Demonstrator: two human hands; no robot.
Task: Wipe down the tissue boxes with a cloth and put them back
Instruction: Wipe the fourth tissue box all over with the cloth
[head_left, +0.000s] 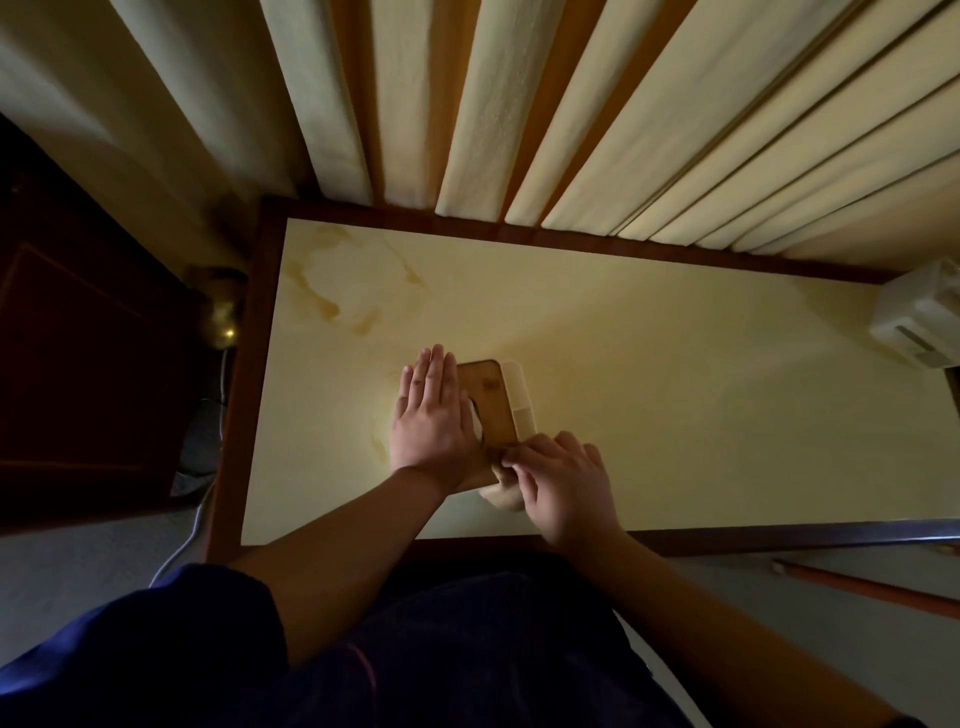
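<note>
A tissue box (498, 400) with a brown wooden lid and pale sides stands on the cream table top (649, 364), near the front middle. My left hand (434, 415) lies flat on the lid's left part, fingers straight and together. My right hand (563, 483) is at the box's near right corner with fingers curled, holding a pale cloth (501, 493) against the box. Most of the cloth is hidden under that hand. A second, white tissue box (917, 322) stands at the table's far right edge.
Cream curtains (467, 104) hang along the table's far side. The table has a dark wooden rim (234, 389). A dark cabinet (78, 338) and a brass knob (221, 317) stand to the left, with a cable on the floor. Stains mark the table's far left.
</note>
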